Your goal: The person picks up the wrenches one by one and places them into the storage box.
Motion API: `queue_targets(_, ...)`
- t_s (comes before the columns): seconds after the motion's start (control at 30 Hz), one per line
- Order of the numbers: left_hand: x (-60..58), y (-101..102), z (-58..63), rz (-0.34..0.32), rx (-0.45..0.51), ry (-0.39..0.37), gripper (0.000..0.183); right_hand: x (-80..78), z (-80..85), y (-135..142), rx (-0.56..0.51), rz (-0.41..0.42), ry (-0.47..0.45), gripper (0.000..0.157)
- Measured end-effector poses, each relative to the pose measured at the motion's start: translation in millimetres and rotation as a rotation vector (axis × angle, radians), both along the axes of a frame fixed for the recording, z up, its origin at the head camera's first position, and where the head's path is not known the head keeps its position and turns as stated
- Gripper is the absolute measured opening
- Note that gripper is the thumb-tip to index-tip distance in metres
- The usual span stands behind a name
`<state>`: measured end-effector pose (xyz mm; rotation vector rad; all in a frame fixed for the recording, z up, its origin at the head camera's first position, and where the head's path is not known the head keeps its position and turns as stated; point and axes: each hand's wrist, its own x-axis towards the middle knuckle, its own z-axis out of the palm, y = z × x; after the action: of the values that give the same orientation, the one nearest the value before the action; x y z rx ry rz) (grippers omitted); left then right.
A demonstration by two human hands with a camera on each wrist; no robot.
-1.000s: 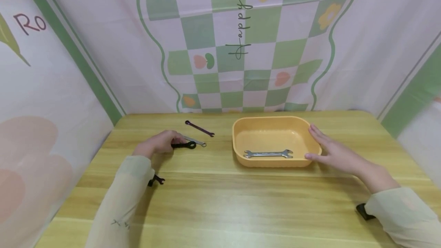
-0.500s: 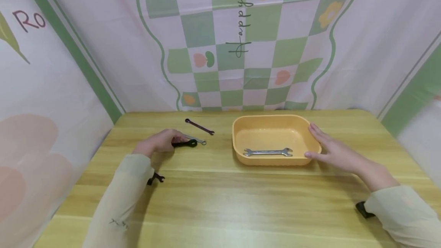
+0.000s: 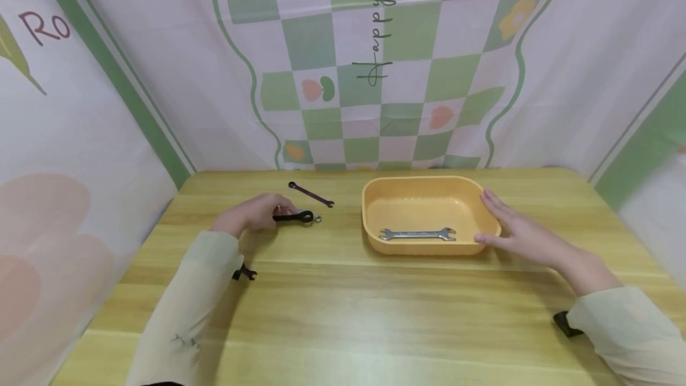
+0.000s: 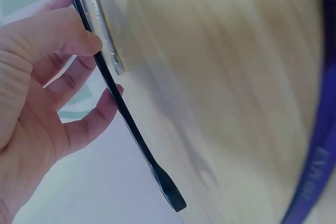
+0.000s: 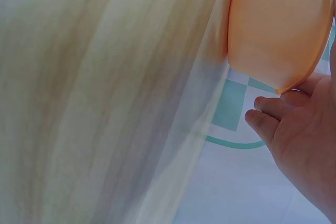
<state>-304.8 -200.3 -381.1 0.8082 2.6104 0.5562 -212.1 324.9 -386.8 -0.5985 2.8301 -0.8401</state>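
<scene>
My left hand (image 3: pixel 262 210) pinches a black wrench (image 4: pixel 137 135) between thumb and fingertips, and a shadow of the wrench falls on the table. Just behind it is a silver combination wrench (image 4: pixel 105 24), mostly hidden in the head view. My right hand (image 3: pixel 527 240) rests at the right end of a yellow plastic basin (image 3: pixel 429 249), thumb at the front rim and fingers spread along the end. In the basin, near its front wall, lies a silver double open-ended wrench (image 3: pixel 418 234).
A dark purple combination wrench (image 3: pixel 311 194) lies on the wooden table (image 3: pixel 364 314) behind my left hand. Another purple wrench (image 4: pixel 315 166) lies near my left wrist, largely hidden by the sleeve in the head view. A patterned curtain (image 3: pixel 354 112) hangs behind the table.
My left hand has moved slightly right and lifted with the black wrench, which now covers much of the silver combination wrench. My right hand and the basin have stayed in place.
</scene>
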Motion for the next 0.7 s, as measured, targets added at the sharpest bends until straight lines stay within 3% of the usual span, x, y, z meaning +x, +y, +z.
queue_targets(0.23, 0.3, 10, 8.3, 0.017, -0.012, -0.028, 0.065, -1.1, -1.8, 0, 0.004, -0.006, -0.001, 0.089)
queue_targets(0.43, 0.2, 21, 11.1, -0.02, -0.018, -0.024, 0.062, -1.4, -2.4, 1, 0.003, -0.009, -0.006, 0.09)
queue_targets(0.7, -1.0, 33, 20.3, -0.103, -0.017, 0.036, 0.056, -1.5, -2.4, 2, 0.001, -0.006, -0.005, 0.089)
